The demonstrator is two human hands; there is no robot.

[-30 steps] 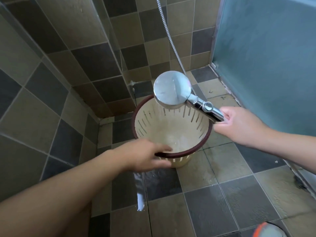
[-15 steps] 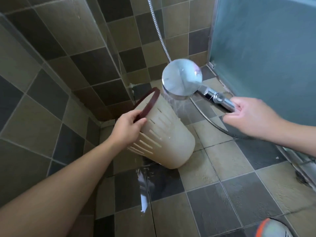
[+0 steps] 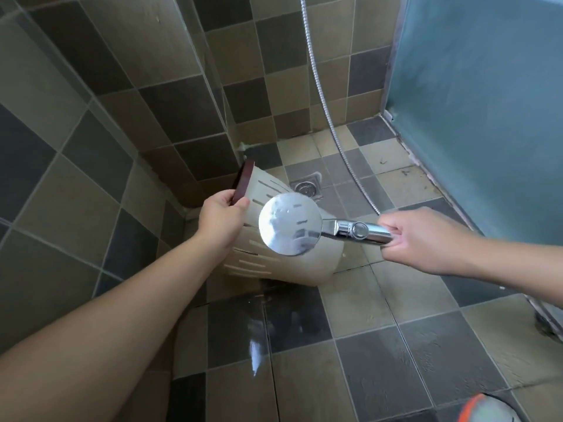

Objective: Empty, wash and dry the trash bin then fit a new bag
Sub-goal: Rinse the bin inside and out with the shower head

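No readable text, labels, brands or numbers anywhere in this frame.

Single head view looks steeply down, close over the tiled floor (image 3: 380, 345); corner ahead.
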